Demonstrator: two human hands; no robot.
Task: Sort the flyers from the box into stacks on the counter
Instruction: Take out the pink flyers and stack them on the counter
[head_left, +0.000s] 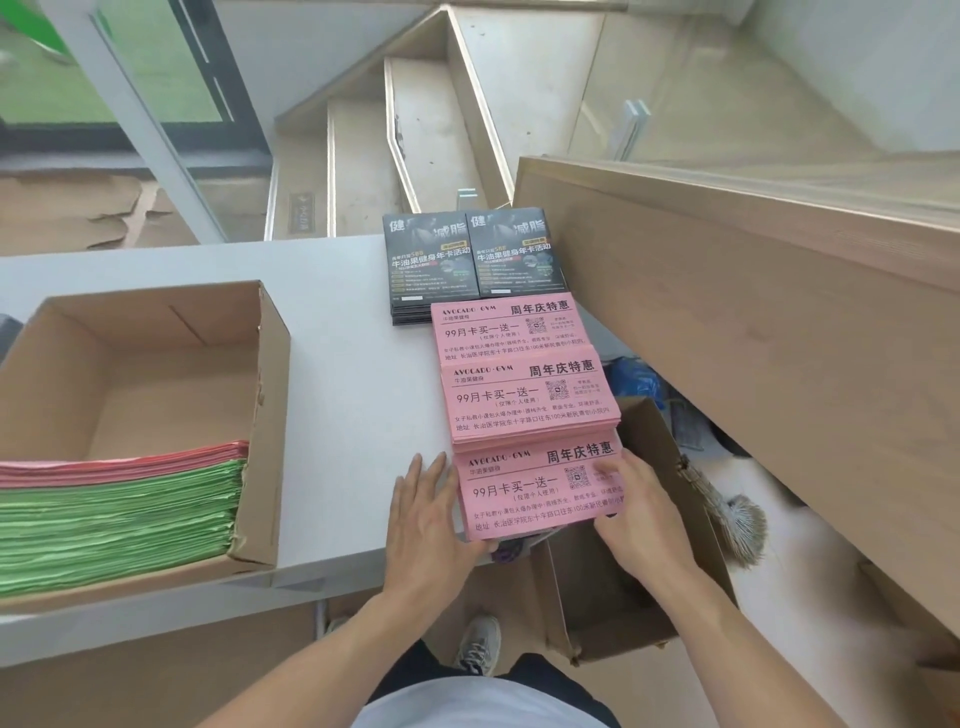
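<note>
Stretching across the view, the pale grey table (332, 374) had a smooth matte top and met a wood-grain counter wall (737, 291) on its right. Beyond it, beige stairs (415, 135) with metal-edged treads climbed away, beside a glass panel (753, 104) and a dark-framed window (156, 78) at upper left.

On the left of the table sat an open cardboard box (156, 374), its far half showing bare floor; its near half held a thick pile of green flyers (114, 525) capped by a thin layer of pink sheets (119, 462), edges slightly ragged. A second, smaller cardboard box (634, 587) stood on the floor below the table's right end, with a brush (727, 514) of grey bristles beside it.

Along the table's right side ran the sorted stacks: two black glossy flyer stacks (472, 254) side by side at the far end, then three pink flyer stacks in a row toward the person, a far one (506, 332), a middle one (530, 400) and the nearest pink stack (535, 493), which reached the table's near edge. All were rectangular printed sheets.

The left hand (431, 519) lay flat against the nearest stack's left edge, fingers straight and close together. The right hand (634, 509) rested on its right side, fingers lightly bent over the top sheet; whether the thumb tucked under the stack could not be told.
</note>
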